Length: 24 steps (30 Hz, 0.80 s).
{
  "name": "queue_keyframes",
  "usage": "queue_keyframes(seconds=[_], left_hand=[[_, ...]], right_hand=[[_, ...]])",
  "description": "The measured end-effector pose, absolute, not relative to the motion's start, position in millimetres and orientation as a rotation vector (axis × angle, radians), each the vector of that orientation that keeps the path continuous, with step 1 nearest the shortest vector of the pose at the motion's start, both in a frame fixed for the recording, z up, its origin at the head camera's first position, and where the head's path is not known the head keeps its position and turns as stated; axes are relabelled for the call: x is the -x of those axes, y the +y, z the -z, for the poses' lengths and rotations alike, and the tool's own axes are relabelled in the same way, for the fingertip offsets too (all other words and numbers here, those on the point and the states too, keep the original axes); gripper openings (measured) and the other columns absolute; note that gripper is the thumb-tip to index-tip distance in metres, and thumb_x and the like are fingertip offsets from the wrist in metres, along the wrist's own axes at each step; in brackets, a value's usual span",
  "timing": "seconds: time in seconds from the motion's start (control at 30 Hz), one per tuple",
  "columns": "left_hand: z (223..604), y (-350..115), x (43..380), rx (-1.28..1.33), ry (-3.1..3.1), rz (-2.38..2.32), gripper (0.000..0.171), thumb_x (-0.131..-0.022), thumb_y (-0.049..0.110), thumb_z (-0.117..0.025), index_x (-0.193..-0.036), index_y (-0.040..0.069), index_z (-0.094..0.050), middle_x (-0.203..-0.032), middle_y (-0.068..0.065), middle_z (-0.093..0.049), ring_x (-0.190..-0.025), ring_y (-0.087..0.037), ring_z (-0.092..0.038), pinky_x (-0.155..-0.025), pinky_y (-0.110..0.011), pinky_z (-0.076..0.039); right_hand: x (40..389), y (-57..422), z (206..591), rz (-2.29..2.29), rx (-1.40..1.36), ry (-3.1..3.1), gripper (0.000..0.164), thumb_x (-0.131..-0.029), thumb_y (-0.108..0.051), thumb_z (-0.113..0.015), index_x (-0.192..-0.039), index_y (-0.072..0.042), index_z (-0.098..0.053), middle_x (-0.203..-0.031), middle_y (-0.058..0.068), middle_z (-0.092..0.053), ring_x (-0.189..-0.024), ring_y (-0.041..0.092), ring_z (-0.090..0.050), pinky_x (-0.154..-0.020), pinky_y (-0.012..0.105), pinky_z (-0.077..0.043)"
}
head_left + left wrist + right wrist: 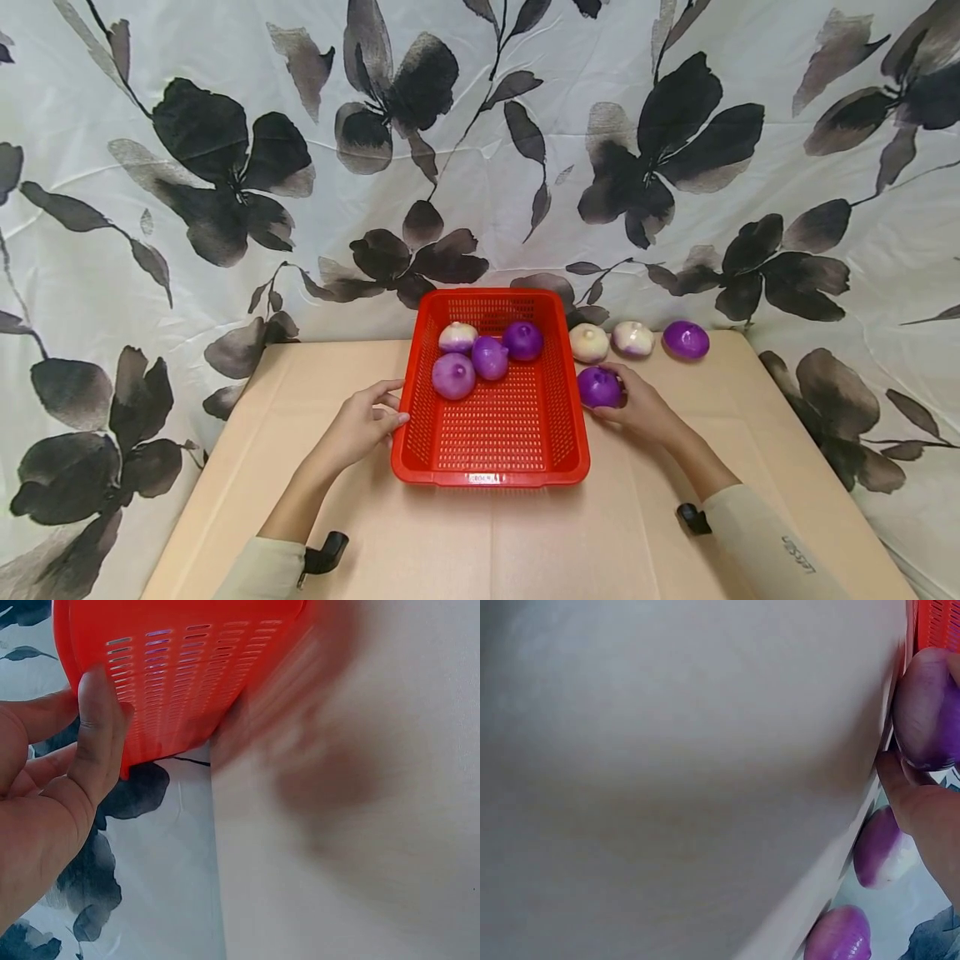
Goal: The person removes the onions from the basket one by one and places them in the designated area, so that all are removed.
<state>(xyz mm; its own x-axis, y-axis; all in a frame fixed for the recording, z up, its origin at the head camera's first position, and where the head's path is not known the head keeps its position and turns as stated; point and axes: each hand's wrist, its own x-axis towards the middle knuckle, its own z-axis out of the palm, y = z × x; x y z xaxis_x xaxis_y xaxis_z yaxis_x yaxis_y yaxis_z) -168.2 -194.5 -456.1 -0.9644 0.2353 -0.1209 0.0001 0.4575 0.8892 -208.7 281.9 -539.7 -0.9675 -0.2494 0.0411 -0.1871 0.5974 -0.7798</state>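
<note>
A red plastic basket (491, 475) with perforated walls stands mid-table in the head view. Inside it, toward the back, lie several onions, among them a pale purple onion (453, 377) and a white-and-purple onion (458, 337). My left hand (369, 425) holds the basket's left rim between thumb and fingers; in the left wrist view the thumb (95, 724) lies against the red wall. On the other side, my right hand (637, 406) grips a purple onion (599, 387) just outside the basket's right wall. The right wrist view shows this onion (926, 712) with fingers around it.
Behind the right hand, a row runs along the table's back edge: a white onion (589, 342), another whitish onion (633, 339) and a purple onion (686, 340). A floral cloth (480, 167) hangs behind the beige table (495, 542).
</note>
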Motion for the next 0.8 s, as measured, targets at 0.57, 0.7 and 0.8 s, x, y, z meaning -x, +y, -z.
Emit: queue_keyframes(seconds=[0.57,0.7,0.8], left_hand=[[456.3,-195.1,168.4,-0.213,2.478,-1.511,0.061,-0.093,-0.004,-0.070,-0.149,-0.004,-0.046,-0.111,-0.022,-0.065,-0.071,-0.020,-0.067,-0.062,-0.044,-0.064],[455.9,-194.2,168.4,-0.211,2.474,-1.516,0.061,-0.093,-0.005,-0.069,-0.149,-0.004,-0.047,-0.110,-0.022,-0.065,-0.070,-0.020,-0.067,-0.062,-0.046,-0.064],[455.7,-193.9,168.4,-0.213,2.478,-1.514,0.060,-0.093,-0.005,-0.070,-0.149,-0.004,-0.047,-0.109,-0.022,-0.065,-0.070,-0.020,-0.067,-0.063,-0.049,-0.063]], right_hand=[[208.3,281.4,538.2,1.351,0.395,2.715,0.081,-0.086,-0.015,-0.084,-0.153,-0.004,-0.040,-0.147,0.025,-0.052,-0.122,0.043,-0.059,-0.103,0.057,-0.052],[208.7,282.7,539.5,1.355,0.410,2.713,0.081,-0.087,-0.016,-0.084,-0.153,-0.004,-0.040,-0.147,0.025,-0.052,-0.123,0.043,-0.059,-0.104,0.059,-0.051],[208.4,282.7,539.1,1.357,0.416,2.709,0.082,-0.087,-0.016,-0.084,-0.153,-0.003,-0.039,-0.147,0.025,-0.052,-0.124,0.044,-0.059,-0.105,0.061,-0.050]])
